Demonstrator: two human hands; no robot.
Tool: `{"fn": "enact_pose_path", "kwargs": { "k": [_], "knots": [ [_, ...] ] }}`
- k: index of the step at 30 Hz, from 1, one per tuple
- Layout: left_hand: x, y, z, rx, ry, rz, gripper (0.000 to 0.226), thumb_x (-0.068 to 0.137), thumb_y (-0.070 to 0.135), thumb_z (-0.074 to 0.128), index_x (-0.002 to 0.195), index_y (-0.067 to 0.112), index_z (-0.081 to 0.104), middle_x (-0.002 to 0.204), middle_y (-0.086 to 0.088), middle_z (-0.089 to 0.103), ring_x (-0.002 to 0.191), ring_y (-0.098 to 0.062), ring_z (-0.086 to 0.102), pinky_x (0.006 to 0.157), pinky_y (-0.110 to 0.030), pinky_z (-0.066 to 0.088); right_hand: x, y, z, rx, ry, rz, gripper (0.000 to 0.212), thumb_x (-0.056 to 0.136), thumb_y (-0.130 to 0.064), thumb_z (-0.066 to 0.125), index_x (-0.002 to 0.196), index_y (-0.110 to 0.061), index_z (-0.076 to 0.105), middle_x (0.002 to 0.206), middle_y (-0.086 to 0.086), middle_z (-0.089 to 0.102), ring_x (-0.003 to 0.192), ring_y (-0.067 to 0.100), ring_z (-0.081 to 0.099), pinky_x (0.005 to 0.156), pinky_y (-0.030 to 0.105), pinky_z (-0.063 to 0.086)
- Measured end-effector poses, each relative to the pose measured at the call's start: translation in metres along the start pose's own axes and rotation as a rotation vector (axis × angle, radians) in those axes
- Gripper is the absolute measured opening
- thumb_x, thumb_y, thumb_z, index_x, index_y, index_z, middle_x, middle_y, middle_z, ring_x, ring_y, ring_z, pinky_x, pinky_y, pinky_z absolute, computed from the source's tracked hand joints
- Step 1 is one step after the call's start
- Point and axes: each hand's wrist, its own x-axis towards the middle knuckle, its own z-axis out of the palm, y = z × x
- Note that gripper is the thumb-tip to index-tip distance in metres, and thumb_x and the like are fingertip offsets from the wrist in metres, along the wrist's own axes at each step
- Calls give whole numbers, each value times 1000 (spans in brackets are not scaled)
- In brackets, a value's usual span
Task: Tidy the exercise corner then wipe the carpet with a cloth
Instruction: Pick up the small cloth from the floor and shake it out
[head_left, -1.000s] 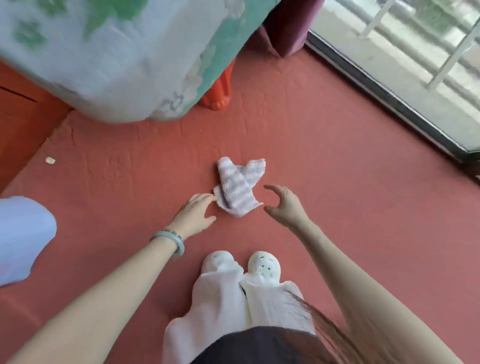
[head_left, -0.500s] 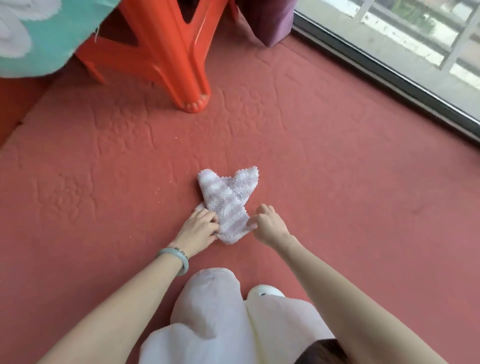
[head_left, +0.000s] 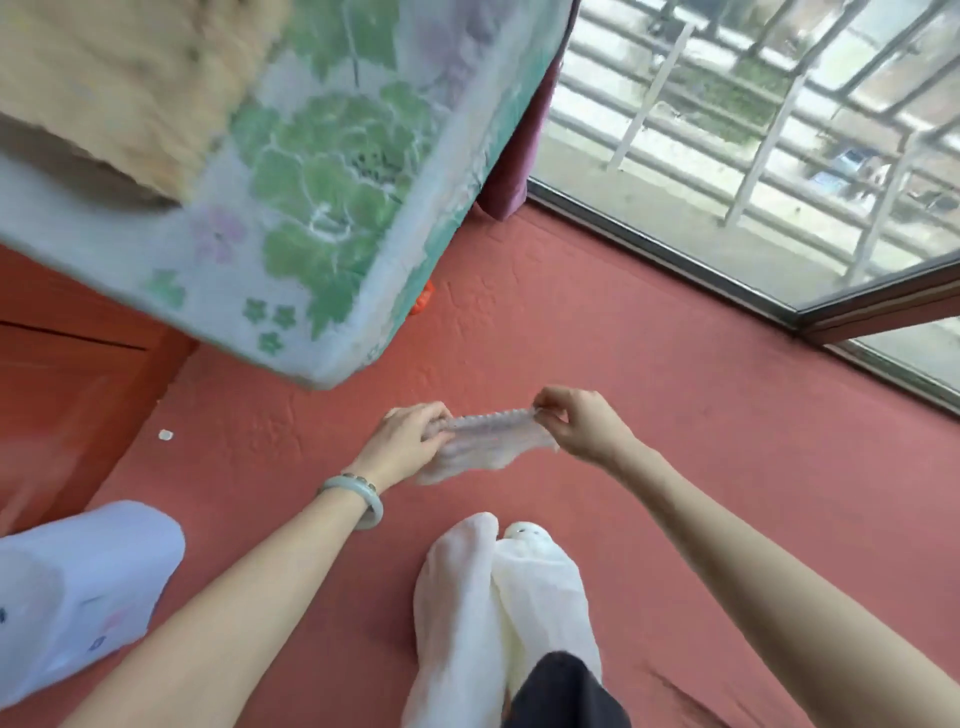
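Head view, looking steeply down. Red carpet (head_left: 675, 467) fills most of the frame, its surface creased into low ridges. It runs up to the metal sill of a glazed door (head_left: 727, 218) at upper right, and white railings (head_left: 769, 135) show blurred beyond the glass.

A bed (head_left: 322, 208) in a green-and-white floral cover overhangs from upper left, cut off by the top edge. On it I see a tan blanket (head_left: 130, 78), smeared by motion. Beneath the bed's corner only an orange sliver (head_left: 423, 299) shows; the rest is hidden. A purple curtain (head_left: 511, 171) hangs between bed and glass. A red-brown wooden panel (head_left: 62, 374) lines the left edge.

At lower left a pale object (head_left: 67, 587), blue-white and cropped by the frame, may be a bag or cushion; I cannot tell which. White trouser legs (head_left: 467, 597) cover the feet at bottom centre, with one slipper toe (head_left: 524, 532) peeping out. A dark garment (head_left: 561, 691) is cut by the bottom edge.

Both forearms reach forward. The left hand (head_left: 410, 441) curls round one end of the cloth (head_left: 488, 441); the right hand (head_left: 582, 426) pinches the opposite corner. The cloth, pale with faint lilac stripes, is stretched taut between the two hands, over the carpet in front of the feet, and its left end is hidden by the left hand.

A pale green bangle (head_left: 356, 493) circles the left wrist. A small white scrap (head_left: 165, 435) lies on the carpet near the panel.
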Motion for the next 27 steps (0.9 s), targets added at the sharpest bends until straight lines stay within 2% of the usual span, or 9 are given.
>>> {"fn": "enact_pose_path", "kwargs": {
  "k": [2, 5, 10, 13, 15, 18, 21, 25, 27],
  "knots": [
    [-27, 32, -48, 8, -26, -2, 9, 84, 16, 58, 86, 23, 63, 86, 9, 60, 83, -14, 56, 75, -30, 43, -37, -38, -49, 12, 20, 3, 18, 84, -8, 53, 97, -10, 65, 93, 6, 70, 88, 26, 62, 74, 30, 42],
    [-69, 80, -118, -10, -3, 17, 12, 84, 11, 61, 87, 19, 70, 82, 8, 58, 80, -13, 55, 69, -23, 38, -92, -94, -123, 0, 41, 3, 15, 83, -10, 57, 96, -12, 66, 92, 4, 71, 88, 24, 64, 73, 28, 43],
    [-133, 179, -223, -62, 40, 117, 30, 86, 14, 64, 73, 40, 58, 79, 19, 59, 74, 1, 56, 66, -20, 40, -180, -171, -233, -57, 169, -16, 12, 83, -15, 61, 92, -17, 68, 90, 2, 72, 87, 22, 65, 72, 29, 45],
    [-154, 231, -273, -21, 75, 198, 19, 86, 16, 64, 77, 34, 63, 79, 7, 67, 72, -10, 62, 64, -25, 45, -218, -204, -286, -52, 260, -37, 14, 83, -11, 61, 94, -12, 69, 92, 3, 71, 85, 19, 64, 76, 30, 48],
    [-162, 262, -300, -37, 106, 261, 14, 85, 14, 64, 81, 27, 67, 79, 5, 69, 72, -9, 62, 65, -25, 45, -238, -217, -315, -22, 319, -51, 12, 83, -7, 62, 92, -11, 69, 89, 5, 70, 82, 20, 64, 77, 32, 50],
    [-167, 304, -332, -64, 162, 352, 33, 82, 6, 65, 75, 37, 65, 72, 19, 68, 67, 9, 58, 64, -11, 41, -259, -228, -352, -32, 413, -79, 14, 81, -2, 62, 89, -9, 70, 87, 8, 71, 80, 24, 65, 77, 36, 51],
    [-166, 343, -356, -50, 208, 425, 38, 81, 6, 67, 71, 42, 65, 75, 32, 66, 69, 12, 58, 66, -9, 41, -275, -230, -390, -57, 470, -93, 16, 79, 0, 62, 89, -9, 70, 86, 7, 71, 81, 26, 65, 79, 42, 51],
    [-156, 406, -381, -40, 230, 519, 21, 81, 6, 69, 79, 26, 69, 66, 32, 63, 61, 13, 54, 60, -5, 37, -291, -222, -446, -79, 524, -121, 18, 80, 1, 60, 88, -12, 70, 82, 1, 68, 81, 25, 65, 78, 44, 52],
    [-145, 439, -391, -56, 210, 566, 16, 80, 11, 70, 78, 28, 70, 66, 27, 65, 61, 12, 54, 63, -10, 41, -295, -214, -477, -108, 543, -147, 19, 80, 2, 60, 88, -11, 70, 81, -3, 66, 80, 23, 65, 79, 43, 52]
  ]
}}
